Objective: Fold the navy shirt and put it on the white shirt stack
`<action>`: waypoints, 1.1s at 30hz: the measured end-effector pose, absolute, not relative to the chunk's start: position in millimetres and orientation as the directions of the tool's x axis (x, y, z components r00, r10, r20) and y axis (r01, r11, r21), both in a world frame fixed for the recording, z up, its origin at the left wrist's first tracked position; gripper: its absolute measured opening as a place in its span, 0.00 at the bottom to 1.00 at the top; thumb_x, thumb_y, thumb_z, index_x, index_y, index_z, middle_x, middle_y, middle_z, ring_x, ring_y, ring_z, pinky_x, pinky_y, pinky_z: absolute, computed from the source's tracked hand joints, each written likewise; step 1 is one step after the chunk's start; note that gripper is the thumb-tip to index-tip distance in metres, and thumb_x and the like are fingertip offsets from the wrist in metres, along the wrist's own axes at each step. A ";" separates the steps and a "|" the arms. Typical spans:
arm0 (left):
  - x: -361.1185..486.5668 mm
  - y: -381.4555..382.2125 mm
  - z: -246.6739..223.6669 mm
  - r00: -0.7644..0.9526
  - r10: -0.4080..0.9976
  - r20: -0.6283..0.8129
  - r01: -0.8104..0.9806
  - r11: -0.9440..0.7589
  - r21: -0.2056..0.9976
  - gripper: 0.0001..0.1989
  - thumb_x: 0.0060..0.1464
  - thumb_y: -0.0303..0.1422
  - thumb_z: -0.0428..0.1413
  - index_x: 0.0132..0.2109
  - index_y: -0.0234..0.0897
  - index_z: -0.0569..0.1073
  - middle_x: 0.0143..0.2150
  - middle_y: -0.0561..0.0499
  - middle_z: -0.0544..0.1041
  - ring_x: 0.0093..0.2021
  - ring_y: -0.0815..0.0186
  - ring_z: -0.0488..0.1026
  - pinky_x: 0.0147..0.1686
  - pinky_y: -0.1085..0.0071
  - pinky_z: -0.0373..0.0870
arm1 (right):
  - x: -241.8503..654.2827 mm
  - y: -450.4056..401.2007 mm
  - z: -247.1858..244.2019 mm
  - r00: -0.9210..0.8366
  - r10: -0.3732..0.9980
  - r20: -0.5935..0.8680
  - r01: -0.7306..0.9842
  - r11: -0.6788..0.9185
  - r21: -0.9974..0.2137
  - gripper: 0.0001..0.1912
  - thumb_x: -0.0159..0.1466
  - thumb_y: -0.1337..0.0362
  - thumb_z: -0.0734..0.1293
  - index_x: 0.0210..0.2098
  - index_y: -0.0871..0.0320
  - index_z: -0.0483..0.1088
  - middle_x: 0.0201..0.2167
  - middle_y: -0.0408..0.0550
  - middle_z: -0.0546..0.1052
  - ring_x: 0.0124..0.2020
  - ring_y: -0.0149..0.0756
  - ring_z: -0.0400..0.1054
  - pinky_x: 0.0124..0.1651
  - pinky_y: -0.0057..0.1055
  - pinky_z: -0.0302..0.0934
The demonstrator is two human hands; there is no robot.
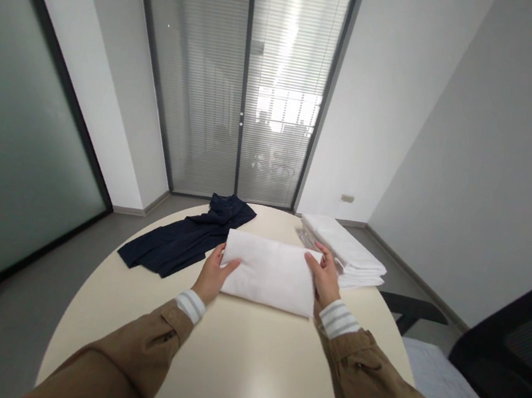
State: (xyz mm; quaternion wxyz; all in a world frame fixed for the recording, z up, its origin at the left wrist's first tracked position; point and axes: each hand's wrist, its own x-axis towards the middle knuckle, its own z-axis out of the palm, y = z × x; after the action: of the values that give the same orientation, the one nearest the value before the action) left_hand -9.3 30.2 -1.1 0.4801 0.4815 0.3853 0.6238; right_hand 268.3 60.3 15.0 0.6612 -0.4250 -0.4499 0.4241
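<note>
Between my two hands is a folded white cloth (269, 273), a flat rectangle held over the middle of the round table. My left hand (214, 275) grips its left edge, thumb on top and fingers behind. At the right edge, my right hand (326, 279) pinches it the same way, with the thumb over the upper corner. A dark navy garment (183, 240) lies crumpled on the table to the left of the cloth. Behind my right hand rests a stack of folded white cloths (344, 245), with something clear and crinkled, perhaps plastic, at its left side.
The round cream table (230, 361) has its curved edge at left and right. A black office chair (520, 347) stands close on the right, with papers (449, 383) and something red beside it. Glass panels with blinds (282, 94) are beyond the table.
</note>
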 end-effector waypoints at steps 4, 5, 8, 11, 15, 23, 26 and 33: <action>-11.2 30.3 3.4 -0.151 0.959 0.239 -0.284 -0.273 0.919 0.30 0.47 0.38 0.69 0.55 0.36 0.68 0.52 0.40 0.79 0.49 0.54 0.78 0.55 0.52 0.72 | 263.1 48.8 15.0 -0.073 0.997 0.039 -0.294 0.016 -0.956 0.30 0.50 0.56 0.78 0.50 0.52 0.69 0.43 0.48 0.81 0.41 0.47 0.77 0.49 0.47 0.70; -11.6 30.5 3.7 -0.167 0.959 0.228 -0.292 -0.269 0.918 0.30 0.47 0.38 0.69 0.54 0.35 0.69 0.52 0.40 0.79 0.49 0.54 0.79 0.54 0.52 0.72 | 262.4 46.5 14.9 -0.142 0.990 0.021 -0.282 -0.021 -0.959 0.30 0.49 0.58 0.79 0.49 0.53 0.70 0.44 0.49 0.81 0.42 0.48 0.77 0.50 0.47 0.70; -12.8 31.2 3.8 -0.181 0.963 0.199 -0.296 -0.247 0.923 0.30 0.46 0.39 0.69 0.53 0.34 0.69 0.51 0.39 0.79 0.48 0.53 0.79 0.52 0.52 0.74 | 261.8 42.0 14.8 -0.249 0.968 0.010 -0.264 -0.058 -0.963 0.29 0.47 0.62 0.79 0.47 0.55 0.71 0.47 0.50 0.81 0.46 0.49 0.76 0.54 0.48 0.68; -13.9 31.4 4.4 -0.165 0.959 0.231 -0.235 -0.265 0.935 0.29 0.48 0.41 0.68 0.54 0.35 0.69 0.50 0.38 0.79 0.48 0.53 0.79 0.51 0.52 0.74 | 261.8 39.9 14.6 -0.247 0.969 0.007 -0.291 -0.068 -0.954 0.29 0.48 0.62 0.79 0.48 0.55 0.71 0.48 0.51 0.81 0.47 0.49 0.76 0.56 0.49 0.68; -15.3 30.8 5.4 -0.197 0.908 0.370 0.014 -0.375 0.927 0.24 0.53 0.42 0.65 0.53 0.36 0.70 0.52 0.39 0.78 0.53 0.53 0.76 0.55 0.54 0.71 | 259.5 37.8 15.9 -0.251 0.968 -0.001 -0.293 -0.077 -0.953 0.28 0.49 0.61 0.78 0.49 0.54 0.71 0.48 0.51 0.81 0.48 0.50 0.76 0.56 0.50 0.68; -14.7 34.5 -0.5 -0.178 0.951 0.254 -0.060 -0.269 0.961 0.27 0.56 0.49 0.60 0.56 0.37 0.67 0.52 0.39 0.78 0.49 0.54 0.77 0.49 0.57 0.73 | 262.2 41.0 21.4 -0.121 0.991 0.051 -0.192 0.027 -0.981 0.25 0.49 0.56 0.78 0.45 0.51 0.72 0.46 0.49 0.81 0.48 0.51 0.76 0.56 0.50 0.68; -16.2 40.1 -8.7 -0.211 0.964 0.161 -0.101 -0.185 0.978 0.28 0.60 0.54 0.52 0.57 0.37 0.66 0.50 0.40 0.77 0.46 0.57 0.77 0.47 0.60 0.73 | 268.4 42.9 24.8 -0.047 0.993 0.109 -0.164 0.100 -0.981 0.25 0.49 0.55 0.79 0.44 0.51 0.74 0.43 0.48 0.82 0.46 0.51 0.76 0.54 0.50 0.69; -16.7 41.5 -20.7 -0.122 0.977 0.177 0.048 -0.172 0.984 0.28 0.65 0.51 0.46 0.62 0.37 0.62 0.51 0.40 0.76 0.47 0.58 0.76 0.50 0.59 0.70 | 271.7 39.9 60.2 0.200 0.950 0.240 -0.192 0.278 -0.941 0.28 0.48 0.55 0.80 0.47 0.57 0.75 0.44 0.51 0.82 0.46 0.50 0.76 0.52 0.47 0.70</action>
State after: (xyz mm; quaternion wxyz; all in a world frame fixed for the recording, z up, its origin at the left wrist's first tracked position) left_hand -16.7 41.5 -20.7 0.4121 0.5186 0.4941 0.5631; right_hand 271.7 39.9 60.2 0.6550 -0.4136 -0.4583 0.4356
